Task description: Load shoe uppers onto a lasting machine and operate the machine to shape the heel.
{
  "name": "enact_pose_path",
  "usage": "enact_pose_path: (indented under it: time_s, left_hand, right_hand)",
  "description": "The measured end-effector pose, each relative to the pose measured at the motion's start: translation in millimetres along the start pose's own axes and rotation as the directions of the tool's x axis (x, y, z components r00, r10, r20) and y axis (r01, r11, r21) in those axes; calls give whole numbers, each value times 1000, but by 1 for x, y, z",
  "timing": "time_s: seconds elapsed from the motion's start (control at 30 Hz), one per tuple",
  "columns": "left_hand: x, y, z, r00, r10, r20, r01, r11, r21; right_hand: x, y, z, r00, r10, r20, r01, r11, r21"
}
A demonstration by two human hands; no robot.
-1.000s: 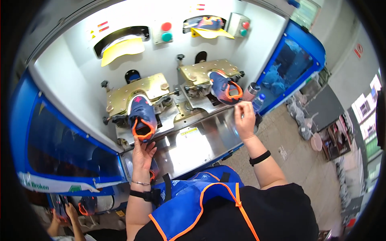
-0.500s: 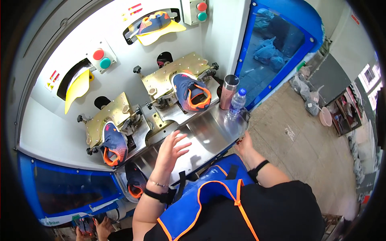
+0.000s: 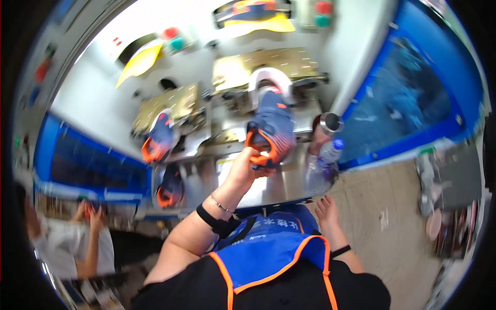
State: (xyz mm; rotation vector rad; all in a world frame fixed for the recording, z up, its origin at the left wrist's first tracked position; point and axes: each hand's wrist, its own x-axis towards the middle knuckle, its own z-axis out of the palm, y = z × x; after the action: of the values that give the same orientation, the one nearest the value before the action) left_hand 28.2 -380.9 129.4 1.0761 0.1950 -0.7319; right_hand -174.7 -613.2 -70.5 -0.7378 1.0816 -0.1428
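My left hand (image 3: 243, 171) is closed on the heel end of a navy shoe (image 3: 275, 116) with an orange collar. The shoe lies in front of the right brass-coloured clamp plate (image 3: 240, 66), and a white curved band (image 3: 268, 76) arches over its toe end. Blur hides whether the shoe touches the plate. Beyond the tray's front edge, my right hand (image 3: 327, 211) hangs with its fingers apart, holding nothing. A similar shoe (image 3: 159, 137) rests at the left clamp plate (image 3: 173, 106). Another dark shoe (image 3: 170, 186) lies at the left end of the metal tray (image 3: 248, 199).
A pinkish tumbler (image 3: 320, 135) and a blue-capped bottle (image 3: 329, 157) stand at the tray's right end. Yellow-brimmed openings (image 3: 258, 27) and red and green buttons (image 3: 323, 14) are above. A blue-framed door (image 3: 454, 108) stands right. Another person (image 3: 77, 243) is at the far left.
My left hand, empty before, has gone forward and grasped the right shoe by its heel. My right hand has dropped from the tray's edge. The whole view has turned and shifted.
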Motion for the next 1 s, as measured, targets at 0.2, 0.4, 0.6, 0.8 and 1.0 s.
enact_pose_path:
  time_s: [0.2, 0.4, 0.6, 0.8, 1.0]
  left_hand:
    - [-86, -25, -126, 988, 4, -155, 9, 996, 84]
    - [-196, -27, -286, 715, 68, -696, -23, 997, 74]
    - [-174, 5, -359, 700, 74, -710, -1, 995, 102]
    - [-115, -4, -367, 604, 155, -782, 60, 969, 239]
    - [-139, -16, -327, 55, 861, -505, -90, 508, 856]
  right_hand:
    - [21, 19, -53, 987, 79, 143, -68, 995, -78]
    - [9, 23, -29, 976, 180, 119, -141, 950, -280]
    - [-52, -18, 79, 944, 20, 330, 152, 860, -487]
    - [-129, -100, 216, 503, -382, 776, 839, 431, -332]
    - [-153, -253, 363, -180, -686, 705, 958, -284, -31]
